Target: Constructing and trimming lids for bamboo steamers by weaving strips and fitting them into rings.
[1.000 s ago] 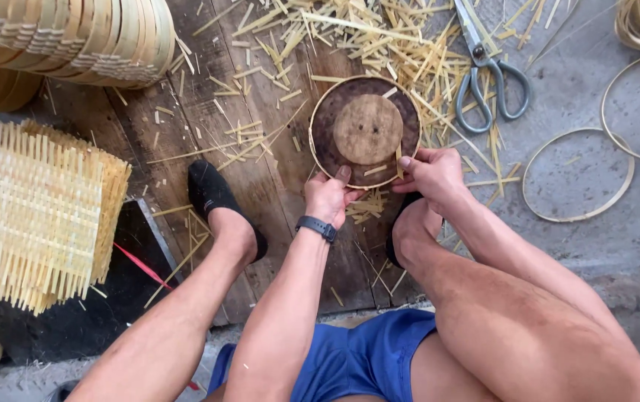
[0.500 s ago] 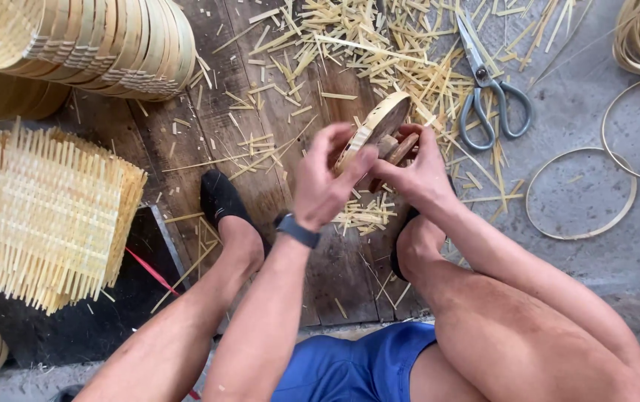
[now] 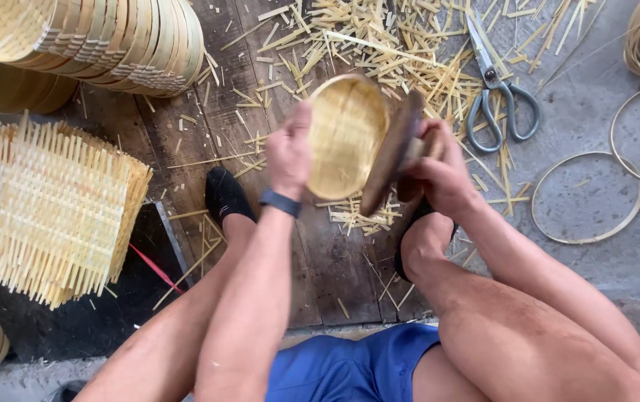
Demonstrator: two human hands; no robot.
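- Bamboo lay everywhere in the scene: a stack of nested woven trays (image 3: pixel 89 37) stood at the far left, on the dark wooden floor boards (image 3: pixel 260 97).
- A pile of square woven mats (image 3: pixel 52 208) with bristling, untrimmed strip ends sat at the near left, well apart from the hands.
- The person sat low, legs stretched forward, each dark-shod foot (image 3: pixel 225 195) planted on the boards below the work.
- The small round woven basket (image 3: pixel 344 135) was held up off the floor, tilted on edge, its pale inside turned toward the camera.
- The dark round wooden mould (image 3: pixel 393 152) stood edge-on, just right of the basket and touching its rim.
- The left hand (image 3: pixel 290 152) was closed on the basket's left rim; a dark wristband sat below it.
- The right hand (image 3: pixel 443 175) was wrapped around the mould from the right.
- The step appeared to be parting the shaped basket from its mould; the next move would call for a firm hold on the rim so the weave keeps its curve.
- Thin bamboo hoops (image 3: pixel 588 197) lay on the grey floor at the right.
- Scissors (image 3: pixel 498 89) lay shut among cut bamboo offcuts (image 3: pixel 379 45), far right of the hands.
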